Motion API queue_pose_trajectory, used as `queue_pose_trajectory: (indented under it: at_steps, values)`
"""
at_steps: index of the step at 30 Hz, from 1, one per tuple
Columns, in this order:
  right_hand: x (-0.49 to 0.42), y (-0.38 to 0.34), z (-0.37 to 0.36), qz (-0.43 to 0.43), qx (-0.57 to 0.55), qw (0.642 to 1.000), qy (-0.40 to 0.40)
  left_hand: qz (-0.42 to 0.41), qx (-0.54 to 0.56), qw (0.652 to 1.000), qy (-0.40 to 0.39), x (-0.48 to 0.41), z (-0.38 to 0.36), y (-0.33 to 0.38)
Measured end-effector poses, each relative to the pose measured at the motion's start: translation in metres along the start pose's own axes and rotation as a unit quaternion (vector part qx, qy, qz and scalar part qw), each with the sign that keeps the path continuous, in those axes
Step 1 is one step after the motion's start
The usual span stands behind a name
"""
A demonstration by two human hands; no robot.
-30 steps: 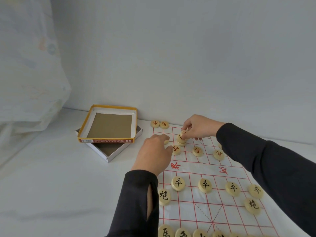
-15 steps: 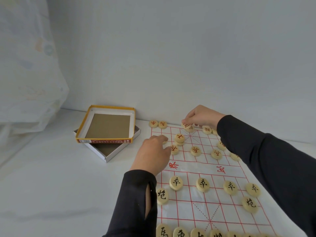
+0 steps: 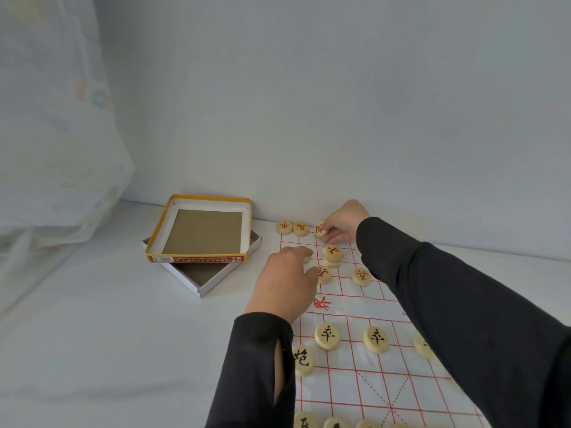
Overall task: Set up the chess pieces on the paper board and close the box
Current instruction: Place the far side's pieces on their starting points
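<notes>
Piece (image 3: 320,229) pinched at its right edge by right hand (image 3: 346,223) fingertips, set at board (image 3: 370,381) far edge, left hand (image 3: 285,285) curled over left columns, grasp cannot be told, stack (image 3: 332,252) seen between hands, box (image 3: 197,230) lying open beside board.

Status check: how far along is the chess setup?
Done: visible black soldiers and cannon sit on their points; two red pieces are on the far row. In hand: the right hand pinches a third red piece there. Remaining: the stacked red pieces need placing, and the lid lies off the box base. The left hand is beside them, grip unclear.
</notes>
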State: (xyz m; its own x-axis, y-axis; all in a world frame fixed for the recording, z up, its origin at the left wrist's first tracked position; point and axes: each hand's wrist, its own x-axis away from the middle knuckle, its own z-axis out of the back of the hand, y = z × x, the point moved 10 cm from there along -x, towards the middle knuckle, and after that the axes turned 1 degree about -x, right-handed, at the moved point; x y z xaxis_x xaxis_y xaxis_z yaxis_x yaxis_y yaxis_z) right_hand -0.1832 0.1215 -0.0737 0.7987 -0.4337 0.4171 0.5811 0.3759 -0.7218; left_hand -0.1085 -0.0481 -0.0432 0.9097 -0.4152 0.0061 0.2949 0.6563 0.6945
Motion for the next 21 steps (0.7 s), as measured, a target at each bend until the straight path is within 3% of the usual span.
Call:
queue_pose_trajectory:
  at_steps: [4, 8, 15, 18, 21]
  values:
    - [-0.004, 0.001, -0.006, -0.012, -0.002, 1.0, -0.001, 0.0, -0.001, 1.0, -0.003, -0.001, -0.001, 0.0]
    - [-0.009, -0.006, -0.005, 0.014, 0.089, 0.996, 0.028, 0.0, -0.003, 1.0, -0.006, -0.001, -0.002, 0.001]
    - [-0.01, -0.025, -0.001, 0.091, 0.288, 0.95, 0.08, 0.004, -0.004, 1.0, -0.013, -0.001, -0.005, 0.001]
    - [-0.003, -0.035, 0.005, 0.143, 0.313, 0.933, 0.102, 0.004, -0.004, 1.0, -0.013, -0.001, -0.005, 0.0]
    - [0.01, -0.034, 0.004, 0.179, 0.331, 0.926, 0.042, 0.001, -0.005, 1.0, -0.017, -0.001, -0.006, 0.0]
